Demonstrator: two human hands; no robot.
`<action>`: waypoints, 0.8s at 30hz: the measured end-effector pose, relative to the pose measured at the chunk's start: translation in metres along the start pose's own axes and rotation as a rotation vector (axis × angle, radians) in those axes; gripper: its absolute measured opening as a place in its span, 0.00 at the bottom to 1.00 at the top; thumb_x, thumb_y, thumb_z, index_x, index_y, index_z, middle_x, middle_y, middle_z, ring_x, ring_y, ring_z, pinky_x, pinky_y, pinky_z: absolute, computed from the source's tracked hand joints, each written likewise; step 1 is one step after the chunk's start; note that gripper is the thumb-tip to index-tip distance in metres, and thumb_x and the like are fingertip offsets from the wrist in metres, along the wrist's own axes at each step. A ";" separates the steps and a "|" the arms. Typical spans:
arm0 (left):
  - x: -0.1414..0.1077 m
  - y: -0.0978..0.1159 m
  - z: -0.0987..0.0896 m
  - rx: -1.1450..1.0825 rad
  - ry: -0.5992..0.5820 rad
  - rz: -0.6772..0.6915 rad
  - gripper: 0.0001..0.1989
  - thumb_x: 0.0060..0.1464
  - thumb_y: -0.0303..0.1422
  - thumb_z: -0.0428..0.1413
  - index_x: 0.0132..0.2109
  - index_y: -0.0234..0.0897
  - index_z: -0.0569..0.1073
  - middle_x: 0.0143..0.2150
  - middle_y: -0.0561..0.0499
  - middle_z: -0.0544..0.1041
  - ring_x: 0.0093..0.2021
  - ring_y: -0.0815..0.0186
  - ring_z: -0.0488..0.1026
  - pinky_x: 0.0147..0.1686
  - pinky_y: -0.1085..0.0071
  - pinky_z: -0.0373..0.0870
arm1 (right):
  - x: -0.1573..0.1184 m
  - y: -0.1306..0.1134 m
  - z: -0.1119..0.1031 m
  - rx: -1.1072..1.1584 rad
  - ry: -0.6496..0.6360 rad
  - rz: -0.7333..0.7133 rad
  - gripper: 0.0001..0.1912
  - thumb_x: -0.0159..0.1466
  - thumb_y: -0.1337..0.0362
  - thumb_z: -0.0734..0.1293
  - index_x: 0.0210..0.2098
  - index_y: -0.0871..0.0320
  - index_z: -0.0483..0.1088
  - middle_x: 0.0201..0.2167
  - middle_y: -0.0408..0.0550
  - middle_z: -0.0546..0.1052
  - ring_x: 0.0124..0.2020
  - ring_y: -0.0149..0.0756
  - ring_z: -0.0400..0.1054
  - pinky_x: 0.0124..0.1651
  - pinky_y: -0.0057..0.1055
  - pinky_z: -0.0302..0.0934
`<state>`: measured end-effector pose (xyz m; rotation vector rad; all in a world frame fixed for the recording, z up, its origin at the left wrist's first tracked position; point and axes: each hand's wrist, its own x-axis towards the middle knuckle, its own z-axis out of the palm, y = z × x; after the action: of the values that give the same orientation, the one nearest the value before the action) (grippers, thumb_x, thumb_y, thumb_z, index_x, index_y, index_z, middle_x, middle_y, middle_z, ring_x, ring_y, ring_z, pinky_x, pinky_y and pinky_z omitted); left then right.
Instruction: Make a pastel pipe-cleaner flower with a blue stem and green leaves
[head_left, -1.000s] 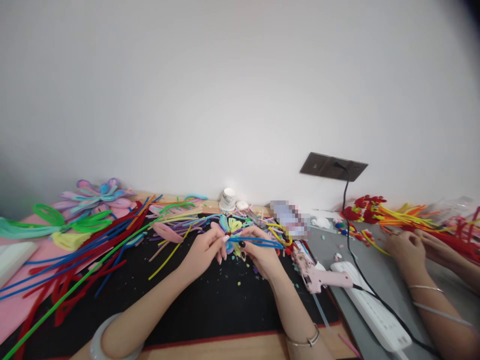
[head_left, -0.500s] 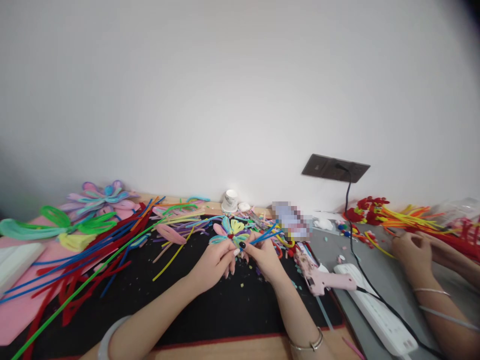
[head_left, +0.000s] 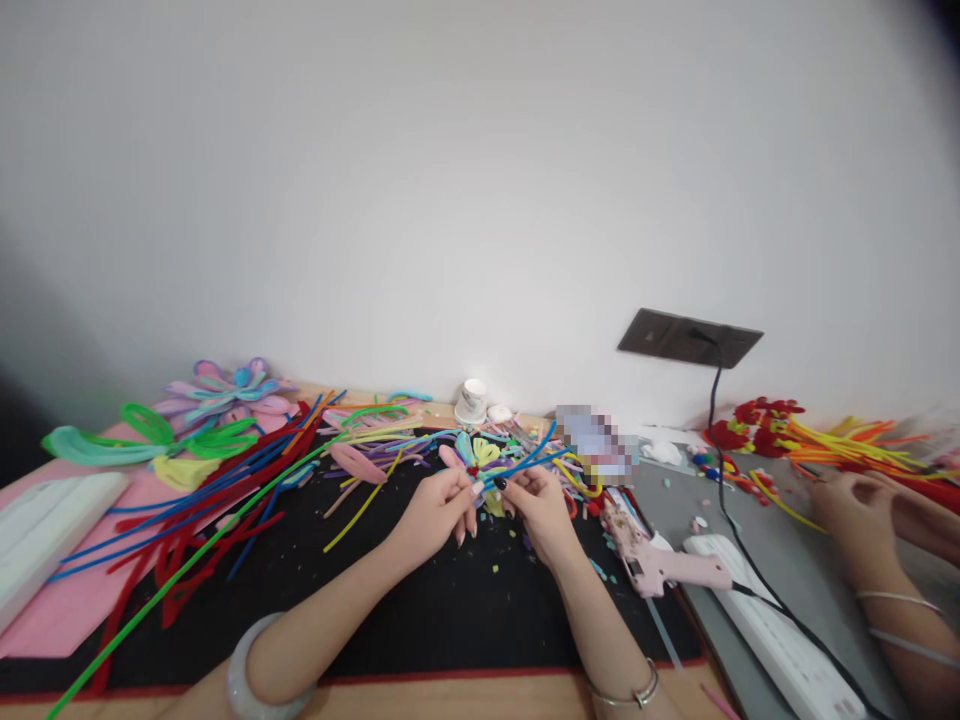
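Note:
My right hand (head_left: 541,505) is closed in a pinch on blue pipe cleaners (head_left: 529,462), whose ends stick out up and to the right. My left hand (head_left: 435,508) pinches close to the same spot, fingertips almost touching the right ones. It seems to grip the near end of the blue pipe cleaners, though the fingers partly cover it. Just beyond my fingertips is a multicoloured pipe cleaner flower (head_left: 484,452) with pink, yellow and blue-green petals and a red middle. Its lower part is hidden by my hands.
Red and blue pipe cleaners (head_left: 217,520) and finished flowers (head_left: 225,395) lie left. A pink glue gun (head_left: 667,570) and white power strip (head_left: 787,640) are right, with a black cord (head_left: 721,480). A paper cup (head_left: 472,400) stands behind. Another person's hands (head_left: 855,515) work far right.
The view has swung slightly left, so the table's things appear farther right. Both hands still pinch together, and the blue pipe cleaners now spread at a different angle.

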<state>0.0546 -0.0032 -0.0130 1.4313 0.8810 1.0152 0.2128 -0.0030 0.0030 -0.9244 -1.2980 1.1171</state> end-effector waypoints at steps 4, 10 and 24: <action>0.004 -0.002 0.000 -0.177 -0.027 -0.079 0.15 0.54 0.41 0.52 0.26 0.35 0.61 0.15 0.55 0.70 0.11 0.75 0.60 0.13 0.79 0.56 | 0.000 0.001 -0.003 -0.046 0.024 -0.041 0.03 0.53 0.63 0.69 0.29 0.50 0.73 0.24 0.46 0.76 0.23 0.34 0.70 0.19 0.28 0.60; 0.003 0.003 -0.002 -0.221 -0.006 -0.189 0.13 0.51 0.35 0.53 0.23 0.35 0.62 0.12 0.55 0.69 0.09 0.76 0.58 0.11 0.81 0.53 | -0.001 0.000 -0.007 -0.095 -0.042 -0.033 0.10 0.52 0.63 0.70 0.34 0.57 0.75 0.31 0.48 0.77 0.31 0.38 0.70 0.23 0.29 0.62; 0.003 0.001 -0.001 -0.266 -0.109 -0.132 0.14 0.53 0.39 0.53 0.27 0.34 0.63 0.16 0.54 0.71 0.12 0.75 0.62 0.14 0.79 0.58 | -0.001 0.005 -0.010 -0.281 -0.155 -0.048 0.05 0.54 0.62 0.69 0.23 0.54 0.72 0.18 0.44 0.70 0.20 0.32 0.63 0.21 0.31 0.56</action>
<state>0.0548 -0.0006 -0.0119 1.1771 0.7218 0.9092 0.2224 -0.0017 -0.0026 -1.0203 -1.6255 0.9999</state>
